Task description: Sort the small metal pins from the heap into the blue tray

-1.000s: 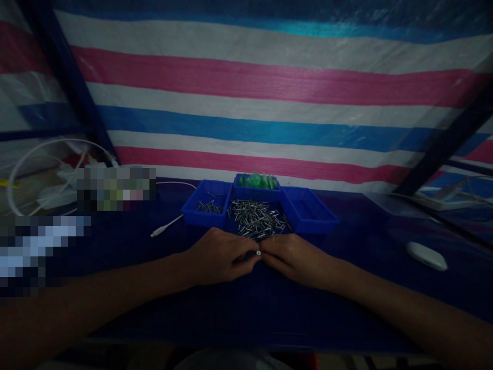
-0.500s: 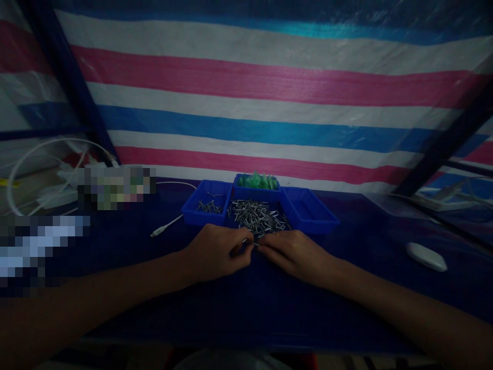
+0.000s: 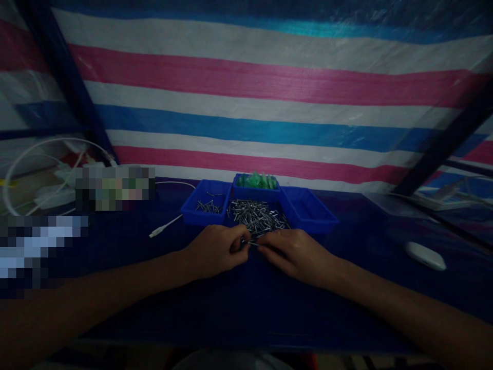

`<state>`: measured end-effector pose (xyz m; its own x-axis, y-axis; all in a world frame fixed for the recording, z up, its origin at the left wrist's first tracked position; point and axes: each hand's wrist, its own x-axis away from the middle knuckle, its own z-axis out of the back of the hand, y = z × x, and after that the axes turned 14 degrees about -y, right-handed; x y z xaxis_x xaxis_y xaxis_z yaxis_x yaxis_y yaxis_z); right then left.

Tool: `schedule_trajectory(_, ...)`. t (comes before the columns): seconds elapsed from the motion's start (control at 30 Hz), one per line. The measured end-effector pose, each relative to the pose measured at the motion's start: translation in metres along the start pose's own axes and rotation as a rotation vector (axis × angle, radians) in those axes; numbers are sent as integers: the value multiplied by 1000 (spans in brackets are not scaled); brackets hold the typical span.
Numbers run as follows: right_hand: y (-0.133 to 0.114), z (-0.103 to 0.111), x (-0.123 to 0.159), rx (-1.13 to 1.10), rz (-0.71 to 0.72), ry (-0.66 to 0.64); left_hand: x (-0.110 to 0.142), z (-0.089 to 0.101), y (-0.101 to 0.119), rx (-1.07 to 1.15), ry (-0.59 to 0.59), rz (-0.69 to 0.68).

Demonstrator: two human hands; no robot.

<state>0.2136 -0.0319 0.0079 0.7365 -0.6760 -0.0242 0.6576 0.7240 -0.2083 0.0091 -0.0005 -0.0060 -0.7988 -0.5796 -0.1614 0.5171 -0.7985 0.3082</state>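
Note:
In front of the trays my left hand (image 3: pixel 217 251) is closed in a pinch, thumb against forefinger. Dark metal bits show inside its curl, partly hidden by the fingers. A thin, nail-like metal pin (image 3: pixel 253 244) spans the small gap between both sets of fingertips. My right hand (image 3: pixel 296 254), palm down, pinches the pin's right end. Just beyond the hands lies a heap of similar metal pins (image 3: pixel 256 216). Several more pins (image 3: pixel 208 207) lie loose in the left blue tray (image 3: pixel 192 217).
Behind the heap, a blue tray (image 3: pixel 257 194) holds green plastic pieces (image 3: pixel 257 180). Another blue tray (image 3: pixel 310 210) stands to the right. A white cable plug (image 3: pixel 162 229) lies on the left, a white rounded device (image 3: pixel 425 256) on the right. Striped sheeting (image 3: pixel 269 113) hangs behind the dark blue table (image 3: pixel 246 308).
My left fingertips have drawn slightly left, away from the right ones, so more of the pin shows between them. My right hand has barely moved.

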Motion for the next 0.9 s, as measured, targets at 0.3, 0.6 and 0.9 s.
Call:
schedule_trajectory(0.3, 0, -3, -4, -199, 17, -67, 2, -1, 5, 139, 26, -164)
schedule_trajectory(0.6, 3, -2, -5, -178, 4, -57, 3, 1, 4, 55, 49, -178)
schedule_trajectory(0.9, -1, 1, 0, -27, 26, 21, 1, 3, 3, -63, -130, 17)
